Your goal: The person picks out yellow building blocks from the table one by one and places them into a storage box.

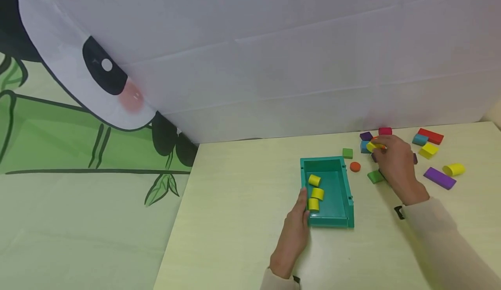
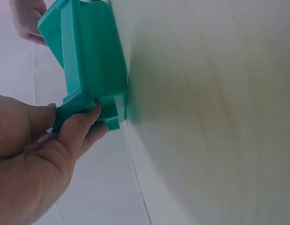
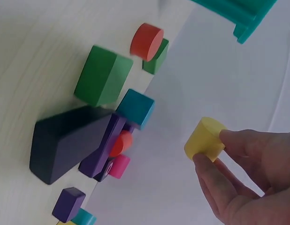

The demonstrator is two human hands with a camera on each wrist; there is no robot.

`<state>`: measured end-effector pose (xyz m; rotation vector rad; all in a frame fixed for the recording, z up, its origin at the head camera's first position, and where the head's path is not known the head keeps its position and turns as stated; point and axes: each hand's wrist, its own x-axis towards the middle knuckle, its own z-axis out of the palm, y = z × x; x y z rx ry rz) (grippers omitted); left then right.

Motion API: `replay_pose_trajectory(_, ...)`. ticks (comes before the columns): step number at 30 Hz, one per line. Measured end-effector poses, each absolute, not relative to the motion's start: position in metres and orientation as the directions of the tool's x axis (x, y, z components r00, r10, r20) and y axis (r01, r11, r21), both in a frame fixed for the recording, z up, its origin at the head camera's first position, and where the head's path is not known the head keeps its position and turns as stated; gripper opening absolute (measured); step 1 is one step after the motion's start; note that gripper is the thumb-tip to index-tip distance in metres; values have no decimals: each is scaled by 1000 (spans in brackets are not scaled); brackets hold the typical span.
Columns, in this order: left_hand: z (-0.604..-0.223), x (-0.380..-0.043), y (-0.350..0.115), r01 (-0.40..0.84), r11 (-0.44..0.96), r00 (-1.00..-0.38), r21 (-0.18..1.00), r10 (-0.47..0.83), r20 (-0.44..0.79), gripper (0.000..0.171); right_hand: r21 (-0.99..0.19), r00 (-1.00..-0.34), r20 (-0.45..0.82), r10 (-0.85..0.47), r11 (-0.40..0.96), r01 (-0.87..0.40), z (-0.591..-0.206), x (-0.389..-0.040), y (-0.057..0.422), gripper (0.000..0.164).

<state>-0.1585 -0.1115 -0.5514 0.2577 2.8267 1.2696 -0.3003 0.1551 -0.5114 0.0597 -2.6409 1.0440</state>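
Between thumb and fingertips my right hand pinches a yellow cylinder block, held above the blocks at the right. My left hand grips the left side wall of a teal tray. In the left wrist view the thumb lies over the rim and the fingers curl against the outside. Inside the tray, along its left side, lie three yellow cylinders: an upper one, a middle one and a lower one.
Around the right hand lie a blue cube, a green block, a dark block and an orange cylinder. Farther right are a purple block, a yellow cylinder and a red block. A white cloth hangs behind the table.
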Motion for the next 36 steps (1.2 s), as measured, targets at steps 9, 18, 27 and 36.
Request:
replay_pose_trajectory(9,-551,-158,-111,149,654,-985,742,164,52,61,-664,-957,288,26,726,-180,-506,-292,135,23)
replay_pose_trajectory(18,-557,-159,-112,187,644,-979,742,184,86,60,-656,-953,301,-14,722,-218,-502,-285,121,23)
replay_pose_trajectory(27,-556,-160,-112,183,646,-979,741,185,81,60,-669,-948,313,-59,695,-264,-502,-275,104,23)
replay_pose_trajectory(36,-556,-160,-112,166,646,-983,745,173,69,60,-684,-954,291,-68,682,-257,-503,-262,88,25)
